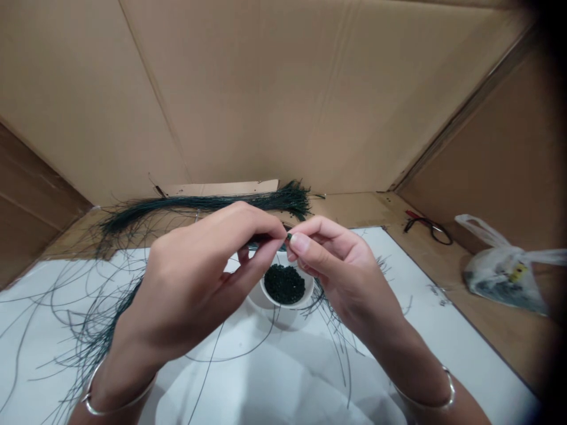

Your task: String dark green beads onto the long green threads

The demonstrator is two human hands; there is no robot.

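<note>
Two fingertip pinches meet above a round white ceramic bowl (283, 306): the right fingers (301, 243) grip a tiny dark green bead (289, 236), while the left fingers (266, 248) close tightly against it, what they hold mostly hidden. The left hand (190, 289) and right hand (341, 277), each wrist ringed by a thin silver bangle (450, 389), hover over dark green beads (283, 284) heaped in the bowl. Long, thin dark green strands (208, 203) lie bundled beyond, on a brown cardboard-covered desk (354, 208), their loose ends sprawling across a white sheet (310, 372).
</note>
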